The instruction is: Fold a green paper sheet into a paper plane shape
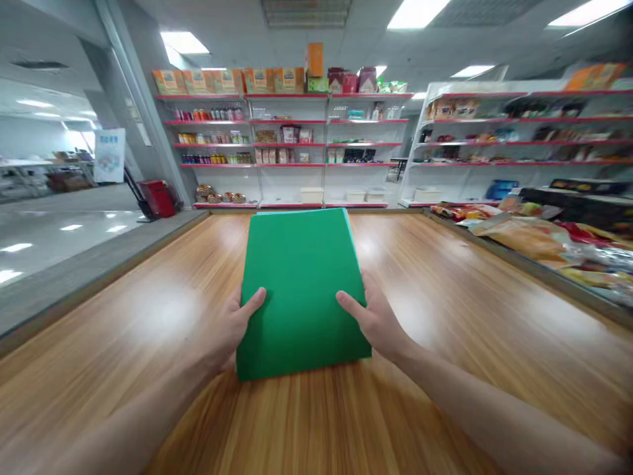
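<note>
A stack of coloured paper (302, 290) is held up over the wooden table (316, 429), with a plain green sheet facing me. Thin edges of lighter, bluish sheets peek out along its top and right side. My left hand (237, 323) grips the left edge, thumb on the front and fingers behind. On the right edge, my right hand (378, 316) has the same grip, its thumb pressed on the green face. The fingers behind the stack are mostly hidden. Whether the bottom edge touches the table I cannot tell.
Packaged snacks (539, 241) lie beyond the table's right rim. Shelves (291, 165) with cans, boxes and bags stand across the back, and another shelf unit (519, 158) is at the right. A red case (157, 198) and a sign board (109, 155) stand on the left.
</note>
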The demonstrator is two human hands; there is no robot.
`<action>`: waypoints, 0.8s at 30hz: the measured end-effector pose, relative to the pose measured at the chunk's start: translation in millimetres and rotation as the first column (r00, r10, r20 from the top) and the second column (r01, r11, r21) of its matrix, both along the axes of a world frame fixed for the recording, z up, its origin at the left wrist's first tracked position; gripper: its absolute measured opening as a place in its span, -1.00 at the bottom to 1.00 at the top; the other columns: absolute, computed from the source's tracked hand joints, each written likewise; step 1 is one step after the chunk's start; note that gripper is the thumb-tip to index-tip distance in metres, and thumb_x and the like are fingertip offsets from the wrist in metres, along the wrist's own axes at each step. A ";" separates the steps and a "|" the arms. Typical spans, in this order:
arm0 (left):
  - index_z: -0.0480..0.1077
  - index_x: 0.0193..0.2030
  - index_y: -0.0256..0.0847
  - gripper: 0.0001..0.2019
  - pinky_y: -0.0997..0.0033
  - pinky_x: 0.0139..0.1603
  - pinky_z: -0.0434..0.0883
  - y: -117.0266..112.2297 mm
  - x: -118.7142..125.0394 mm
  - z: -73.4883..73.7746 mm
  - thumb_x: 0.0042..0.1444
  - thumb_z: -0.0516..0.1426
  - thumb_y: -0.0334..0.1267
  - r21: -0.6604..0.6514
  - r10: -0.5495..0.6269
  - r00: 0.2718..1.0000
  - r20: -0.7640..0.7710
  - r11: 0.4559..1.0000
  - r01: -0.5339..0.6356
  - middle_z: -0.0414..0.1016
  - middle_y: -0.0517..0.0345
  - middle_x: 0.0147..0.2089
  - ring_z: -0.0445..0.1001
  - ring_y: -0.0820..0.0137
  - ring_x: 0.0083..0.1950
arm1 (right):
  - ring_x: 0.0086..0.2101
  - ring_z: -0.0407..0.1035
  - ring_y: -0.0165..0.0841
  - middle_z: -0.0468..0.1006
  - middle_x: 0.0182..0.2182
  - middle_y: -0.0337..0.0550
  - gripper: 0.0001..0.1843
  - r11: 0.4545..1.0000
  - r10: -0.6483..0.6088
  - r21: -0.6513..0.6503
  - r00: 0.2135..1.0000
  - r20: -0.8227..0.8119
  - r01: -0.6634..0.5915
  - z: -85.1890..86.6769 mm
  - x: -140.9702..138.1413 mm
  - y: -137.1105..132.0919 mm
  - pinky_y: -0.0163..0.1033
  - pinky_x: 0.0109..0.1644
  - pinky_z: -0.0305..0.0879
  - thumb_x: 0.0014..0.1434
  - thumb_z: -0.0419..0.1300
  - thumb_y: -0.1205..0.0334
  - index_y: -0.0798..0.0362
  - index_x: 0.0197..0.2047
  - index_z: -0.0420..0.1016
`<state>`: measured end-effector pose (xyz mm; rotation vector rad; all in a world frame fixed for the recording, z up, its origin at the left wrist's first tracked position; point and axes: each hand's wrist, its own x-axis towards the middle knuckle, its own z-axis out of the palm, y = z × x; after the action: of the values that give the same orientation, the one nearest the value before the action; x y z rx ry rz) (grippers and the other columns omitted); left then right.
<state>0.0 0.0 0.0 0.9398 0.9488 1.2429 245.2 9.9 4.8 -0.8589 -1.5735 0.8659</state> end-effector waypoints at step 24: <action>0.34 0.16 -0.19 -0.53 0.26 0.16 0.36 15.0 31.3 -35.1 0.10 0.23 -0.17 0.295 0.240 0.935 -0.260 0.942 -0.160 0.49 -0.02 0.10 0.44 0.17 0.14 | -0.06 0.44 -0.12 0.54 -0.03 0.00 -0.61 0.930 -0.310 -0.040 0.840 0.446 0.364 -41.4 16.9 21.1 -0.03 0.02 0.31 0.21 0.12 0.10 0.04 0.07 0.41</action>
<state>31.3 15.0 -35.1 1.2947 1.1498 1.4590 262.2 31.0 -36.6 -1.4503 -1.6805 0.5373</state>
